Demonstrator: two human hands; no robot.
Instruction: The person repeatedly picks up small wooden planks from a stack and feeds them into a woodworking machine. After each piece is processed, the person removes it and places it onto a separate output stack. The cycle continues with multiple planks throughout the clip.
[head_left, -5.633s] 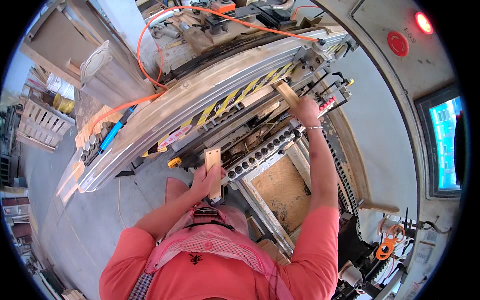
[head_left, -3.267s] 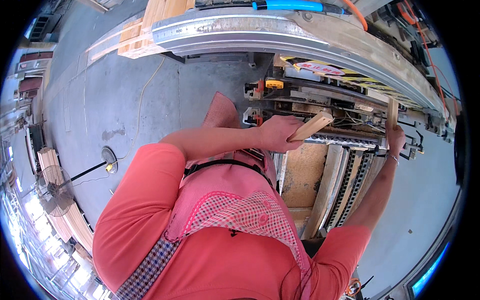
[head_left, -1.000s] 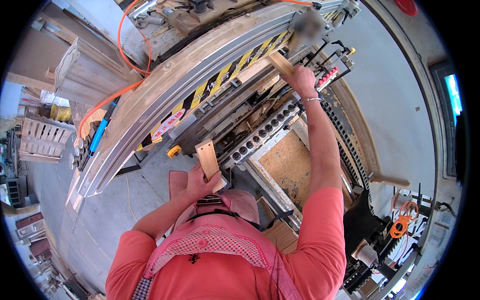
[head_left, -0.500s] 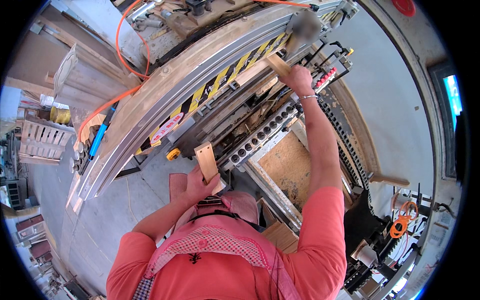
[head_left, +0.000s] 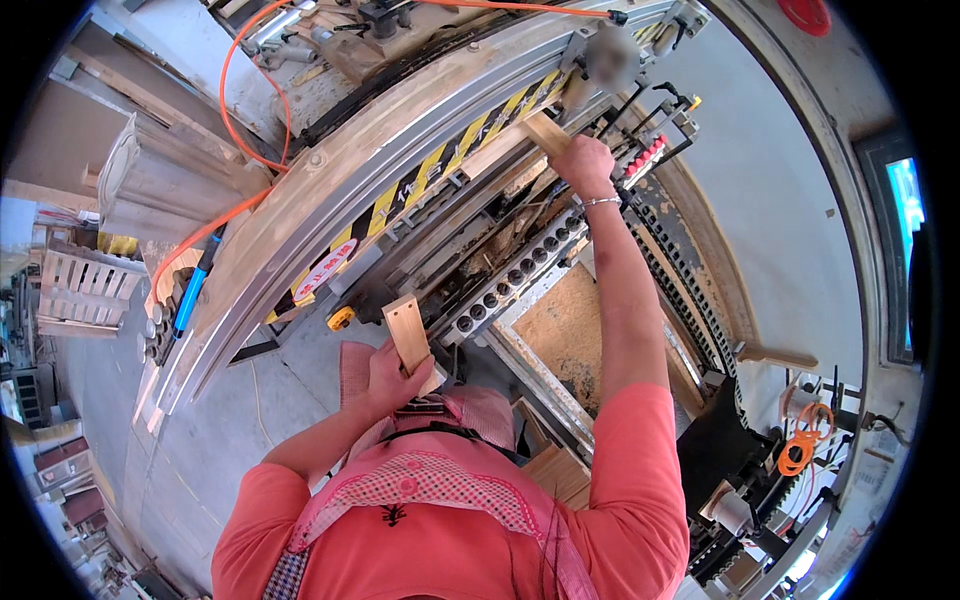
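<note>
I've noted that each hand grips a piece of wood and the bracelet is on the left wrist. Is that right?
Not quite: the bracelet is on the right wrist, as the head view shows. The rest stands: the left hand grips one piece of wood, and the right hand grips another piece of wood.

Two held wooden blocks (head_left: 405,328) (head_left: 545,133), one bracelet (head_left: 601,202)

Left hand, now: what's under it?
A pale wooden piece. Its far end, with small dark dots, shows beyond the left hand; a bit of its near end shows too. The stretch under the hand and the piece's underside are covered.
</note>
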